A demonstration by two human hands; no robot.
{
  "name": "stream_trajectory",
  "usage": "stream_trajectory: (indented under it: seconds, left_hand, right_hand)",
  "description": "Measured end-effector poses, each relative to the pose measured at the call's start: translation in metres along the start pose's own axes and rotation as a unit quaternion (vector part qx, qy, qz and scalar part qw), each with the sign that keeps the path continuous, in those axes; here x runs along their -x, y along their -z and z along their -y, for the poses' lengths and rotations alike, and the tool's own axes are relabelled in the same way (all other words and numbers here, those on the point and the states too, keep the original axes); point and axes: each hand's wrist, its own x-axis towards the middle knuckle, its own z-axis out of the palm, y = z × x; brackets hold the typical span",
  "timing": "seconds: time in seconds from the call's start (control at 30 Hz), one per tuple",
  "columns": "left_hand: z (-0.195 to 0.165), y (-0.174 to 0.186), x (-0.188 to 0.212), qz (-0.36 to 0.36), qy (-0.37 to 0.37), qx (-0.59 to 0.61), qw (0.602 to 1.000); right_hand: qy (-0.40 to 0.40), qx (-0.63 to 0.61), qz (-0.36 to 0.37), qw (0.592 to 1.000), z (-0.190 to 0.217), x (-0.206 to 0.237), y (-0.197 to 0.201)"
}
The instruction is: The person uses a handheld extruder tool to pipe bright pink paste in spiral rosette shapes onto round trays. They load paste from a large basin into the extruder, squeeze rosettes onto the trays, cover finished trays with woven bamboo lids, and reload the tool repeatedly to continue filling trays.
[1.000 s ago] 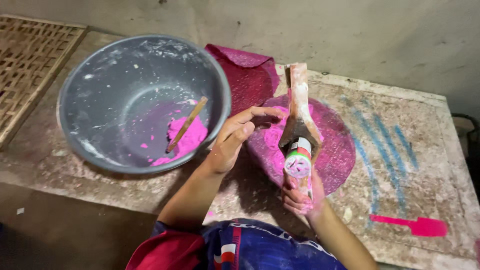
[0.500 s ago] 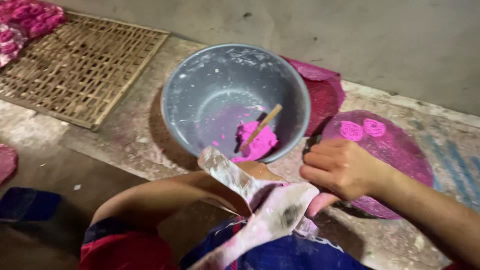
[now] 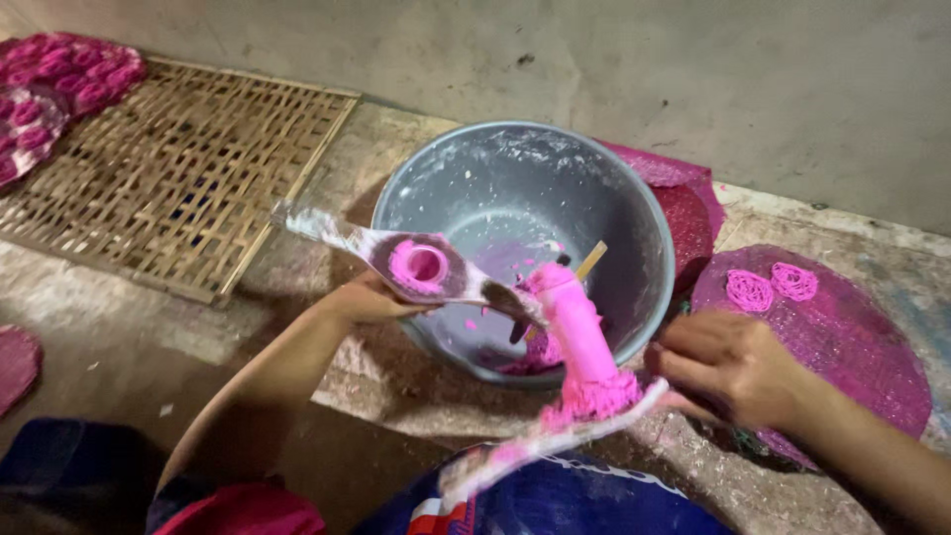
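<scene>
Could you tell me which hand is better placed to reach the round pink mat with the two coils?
Right, probably: the right hand lies at the edge of the mat near the coils, while the left hand holds the press cup beyond the bowl.

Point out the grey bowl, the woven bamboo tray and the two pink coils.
grey bowl point(image 3: 515, 198), head view, inner back wall.
woven bamboo tray point(image 3: 178, 178), head view, middle of weave.
pink coils point(image 3: 750, 290), head view, left coil's centre.

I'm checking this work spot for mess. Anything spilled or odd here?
Yes. Pink dough is smeared along the hinged wooden press that the left hand and right hand hold open over the grey bowl, and pale powder dusts the bowl's wall.
</scene>
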Motion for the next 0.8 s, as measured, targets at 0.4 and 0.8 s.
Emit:
stream_trajectory:
  seconds: [0.4, 0.8]
  left_hand:
    - [0.042, -0.135, -0.061, -0.042, -0.032, 0.228, 0.972]
    - [0.043, -0.147, -0.045, -0.086, -0.015, 0.18, 0.98]
  right_hand:
    - [-0.069, 0.288, -0.103, 0.95, -0.028, -0.035, -0.002]
    - [-0.241, -0.036, -0.23, 0.942, 0.054, -0.027, -0.022]
